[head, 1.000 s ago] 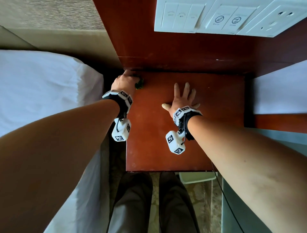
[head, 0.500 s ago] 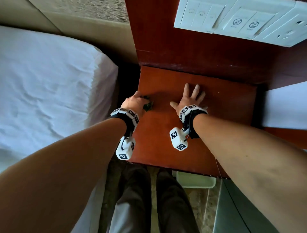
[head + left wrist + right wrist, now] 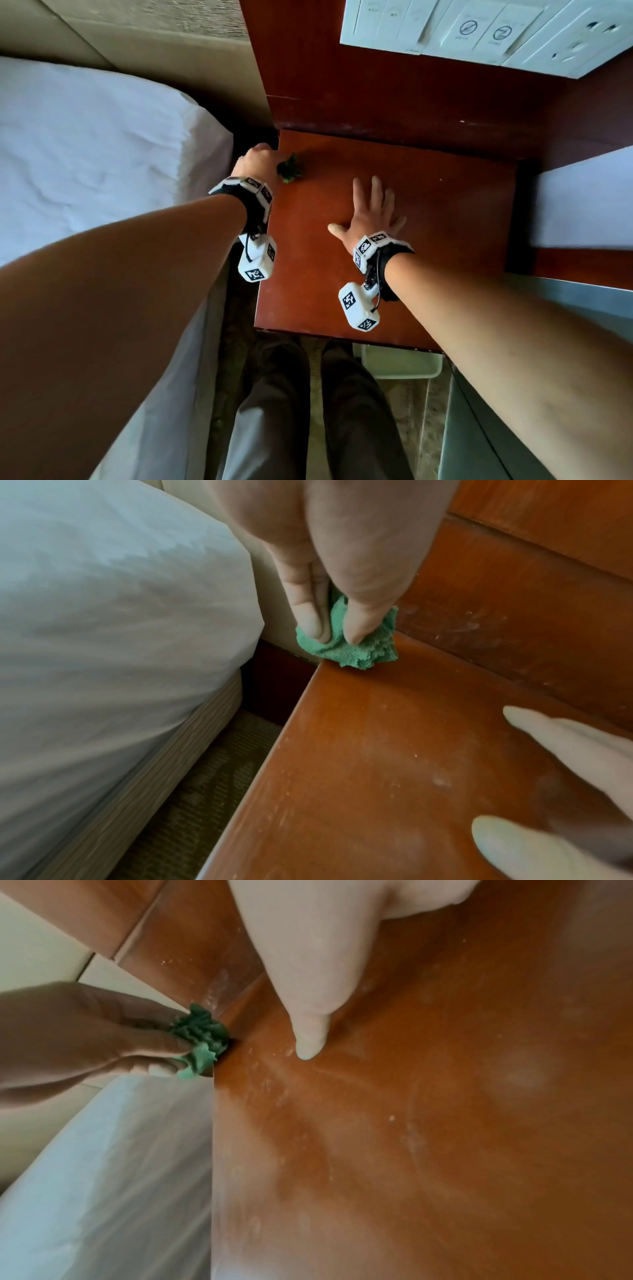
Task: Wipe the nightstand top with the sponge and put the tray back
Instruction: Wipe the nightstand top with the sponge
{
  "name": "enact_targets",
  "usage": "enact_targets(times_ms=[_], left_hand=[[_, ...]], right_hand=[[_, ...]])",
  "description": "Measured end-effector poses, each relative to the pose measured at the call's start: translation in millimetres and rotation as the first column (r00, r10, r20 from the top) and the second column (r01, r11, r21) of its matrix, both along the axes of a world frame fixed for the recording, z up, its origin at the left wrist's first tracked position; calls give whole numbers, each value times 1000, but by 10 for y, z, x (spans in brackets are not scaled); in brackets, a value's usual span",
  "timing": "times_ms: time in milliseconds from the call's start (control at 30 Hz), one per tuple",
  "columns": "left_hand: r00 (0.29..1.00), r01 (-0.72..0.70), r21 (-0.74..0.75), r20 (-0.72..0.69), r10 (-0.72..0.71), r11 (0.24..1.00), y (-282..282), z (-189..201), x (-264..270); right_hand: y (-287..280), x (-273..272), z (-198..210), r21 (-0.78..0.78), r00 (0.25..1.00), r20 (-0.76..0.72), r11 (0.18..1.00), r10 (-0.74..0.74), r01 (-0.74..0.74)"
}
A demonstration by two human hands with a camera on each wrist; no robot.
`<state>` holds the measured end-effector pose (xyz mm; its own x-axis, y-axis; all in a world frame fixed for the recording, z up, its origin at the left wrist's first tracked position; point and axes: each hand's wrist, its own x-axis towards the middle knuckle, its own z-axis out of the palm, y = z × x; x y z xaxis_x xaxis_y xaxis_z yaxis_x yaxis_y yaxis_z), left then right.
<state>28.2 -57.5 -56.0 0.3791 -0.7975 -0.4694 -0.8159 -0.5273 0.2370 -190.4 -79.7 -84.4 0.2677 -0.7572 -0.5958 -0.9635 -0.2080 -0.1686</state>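
Observation:
A crumpled green sponge (image 3: 290, 169) (image 3: 356, 647) (image 3: 200, 1039) sits at the back left corner of the reddish-brown nightstand top (image 3: 445, 246) (image 3: 377, 777) (image 3: 445, 1123). My left hand (image 3: 255, 164) (image 3: 334, 610) grips it between thumb and fingers, right at the left edge. My right hand (image 3: 371, 212) lies flat on the middle of the top with its fingers spread. Its index finger (image 3: 308, 1031) points toward the sponge. Pale dusty smears show on the wood. A white tray (image 3: 400, 363) lies on the floor below the nightstand's front edge, partly hidden.
A bed with a white sheet (image 3: 85, 154) stands close on the left, with a narrow gap to the nightstand. A wood back panel carries a white switch and socket plate (image 3: 479, 31). Another white surface (image 3: 582, 202) lies to the right. My legs (image 3: 308, 411) stand in front.
The left hand has carried the sponge from partway down the left edge back toward the rear left corner. The right hand has stayed flat on the top. The head view shifted.

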Motion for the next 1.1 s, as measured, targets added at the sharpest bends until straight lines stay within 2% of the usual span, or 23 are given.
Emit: enact_targets(times_ms=[167, 333, 500, 900, 1100], left_hand=[[999, -4, 75, -38, 7, 997, 49, -83, -11], [997, 14, 64, -76, -9, 998, 437, -92, -129], [995, 15, 86, -104, -6, 996, 865, -90, -302], [992, -65, 150, -100, 81, 986, 1569, -135, -576], [995, 49, 271, -92, -25, 961, 1605, -66, -562]], right_hand=[[138, 25, -80, 10, 999, -42, 1000, 20, -19], [115, 55, -60, 31, 995, -93, 999, 30, -27], [164, 26, -79, -28, 998, -55, 999, 26, -28], [152, 12, -82, -12, 998, -33, 999, 49, -50], [219, -9, -12, -58, 998, 32, 997, 44, -43]])
